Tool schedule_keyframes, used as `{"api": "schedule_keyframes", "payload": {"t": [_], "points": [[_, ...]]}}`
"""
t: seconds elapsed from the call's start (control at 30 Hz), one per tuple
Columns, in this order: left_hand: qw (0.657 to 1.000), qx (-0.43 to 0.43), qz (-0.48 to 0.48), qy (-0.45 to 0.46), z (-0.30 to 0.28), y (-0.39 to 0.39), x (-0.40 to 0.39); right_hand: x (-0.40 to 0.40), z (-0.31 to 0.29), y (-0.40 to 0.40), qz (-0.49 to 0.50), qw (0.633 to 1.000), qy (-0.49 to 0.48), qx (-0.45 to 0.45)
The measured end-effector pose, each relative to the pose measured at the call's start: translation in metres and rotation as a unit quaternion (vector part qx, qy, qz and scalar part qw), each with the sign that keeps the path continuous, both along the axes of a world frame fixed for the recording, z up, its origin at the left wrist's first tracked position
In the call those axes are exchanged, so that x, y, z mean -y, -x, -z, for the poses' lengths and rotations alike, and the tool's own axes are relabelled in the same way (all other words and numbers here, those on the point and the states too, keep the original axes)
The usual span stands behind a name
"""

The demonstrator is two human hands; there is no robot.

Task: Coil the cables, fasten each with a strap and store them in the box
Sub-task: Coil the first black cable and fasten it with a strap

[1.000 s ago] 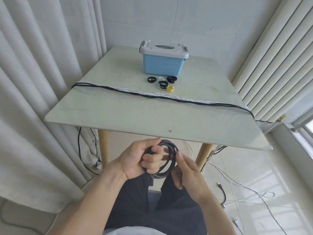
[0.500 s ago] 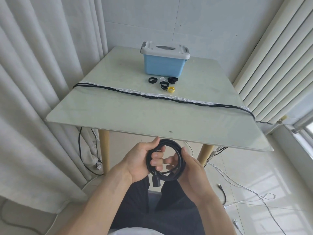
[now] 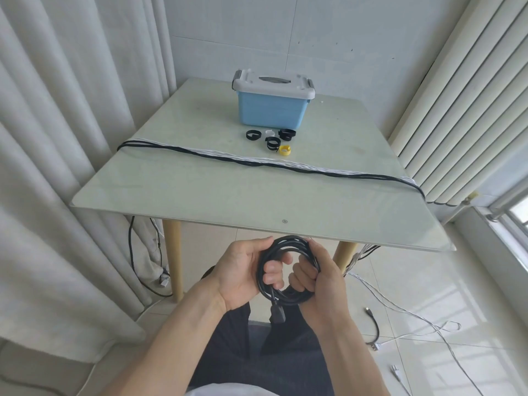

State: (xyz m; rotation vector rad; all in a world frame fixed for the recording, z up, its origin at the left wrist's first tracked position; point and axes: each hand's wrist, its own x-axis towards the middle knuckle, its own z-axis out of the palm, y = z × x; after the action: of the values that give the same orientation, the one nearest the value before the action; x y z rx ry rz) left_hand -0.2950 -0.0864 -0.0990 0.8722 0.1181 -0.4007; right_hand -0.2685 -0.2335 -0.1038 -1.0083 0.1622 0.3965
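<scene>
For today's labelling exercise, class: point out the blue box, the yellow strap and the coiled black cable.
blue box (image 3: 271, 112), head view, on its blue front wall.
yellow strap (image 3: 285, 150), head view, on the yellow ring.
coiled black cable (image 3: 288, 299), head view, on the coil's lower arc between the hands.

This looks like a room in a home, perhaps an enclosed balcony or sunroom. Long pale curtains (image 3: 57, 138) hang on the left and folded cream ones (image 3: 463, 110) on the right, beside a window (image 3: 511, 212) letting daylight onto glossy floor tiles (image 3: 428, 295). The back wall (image 3: 314, 38) is tiled in plain grey-white. A glass-topped surface (image 3: 200, 190) on wooden legs (image 3: 173, 258) stands between the curtains, like a small dining table.
</scene>
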Motion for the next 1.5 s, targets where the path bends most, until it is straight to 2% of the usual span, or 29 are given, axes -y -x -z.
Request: {"api": "schedule_keyframes", "payload": {"t": [0.1, 0.17, 0.27, 0.37, 0.5, 0.57, 0.67, 0.77, 0.83, 0.93, 1.03, 1.1, 1.17, 1.3, 1.37, 1.43, 1.5], "points": [[1.0, -0.005, 0.002, 0.019, 0.001, 0.0, -0.001, -0.002, -0.003, 0.0, 0.005, 1.0, -0.013, -0.017], [0.998, -0.023, -0.037, 0.052, 0.001, 0.001, 0.0, -0.002, -0.005, -0.001, -0.028, 0.999, -0.011, -0.025], [0.985, -0.045, -0.13, 0.105, 0.0, 0.002, 0.001, -0.001, -0.006, -0.002, -0.077, 0.993, 0.083, 0.047], [0.966, -0.049, -0.22, 0.13, -0.001, 0.0, -0.007, 0.005, -0.005, -0.001, -0.1, 0.944, 0.258, 0.18], [0.933, -0.018, -0.325, 0.154, -0.009, -0.001, -0.034, 0.024, -0.001, -0.007, -0.146, 0.859, 0.429, 0.238], [0.914, 0.009, -0.372, 0.162, -0.014, 0.0, -0.047, 0.032, 0.004, -0.009, -0.164, 0.836, 0.461, 0.249], [0.89, 0.042, -0.417, 0.178, -0.015, 0.0, -0.052, 0.034, 0.01, -0.01, -0.178, 0.824, 0.476, 0.251], [0.885, 0.067, -0.431, 0.164, -0.016, -0.002, -0.049, 0.029, 0.013, -0.007, -0.207, 0.794, 0.505, 0.267], [0.895, 0.09, -0.422, 0.109, -0.017, -0.003, -0.046, 0.026, 0.011, -0.003, -0.235, 0.767, 0.519, 0.294], [0.904, 0.156, -0.394, -0.06, -0.014, -0.001, -0.036, 0.021, 0.003, 0.003, -0.282, 0.742, 0.518, 0.318], [0.867, 0.2, -0.351, -0.29, -0.006, 0.003, -0.025, 0.019, -0.012, 0.008, -0.328, 0.731, 0.502, 0.325], [0.854, 0.22, -0.295, -0.369, -0.003, 0.005, -0.021, 0.018, -0.022, 0.01, -0.347, 0.714, 0.501, 0.345], [0.863, 0.225, -0.201, -0.406, -0.003, 0.007, -0.018, 0.019, -0.03, 0.009, -0.329, 0.714, 0.501, 0.361], [0.862, 0.197, -0.032, -0.467, -0.001, 0.01, -0.014, 0.023, -0.043, 0.008, -0.247, 0.736, 0.486, 0.4], [0.88, 0.171, 0.008, -0.442, -0.001, 0.011, -0.013, 0.022, -0.044, 0.011, -0.217, 0.753, 0.467, 0.41], [0.908, 0.155, 0.039, -0.388, -0.005, 0.013, -0.012, 0.021, -0.041, 0.011, -0.156, 0.794, 0.449, 0.379], [0.92, 0.156, 0.086, -0.349, -0.011, 0.015, -0.011, 0.022, -0.038, 0.008, -0.099, 0.813, 0.452, 0.354]]}}
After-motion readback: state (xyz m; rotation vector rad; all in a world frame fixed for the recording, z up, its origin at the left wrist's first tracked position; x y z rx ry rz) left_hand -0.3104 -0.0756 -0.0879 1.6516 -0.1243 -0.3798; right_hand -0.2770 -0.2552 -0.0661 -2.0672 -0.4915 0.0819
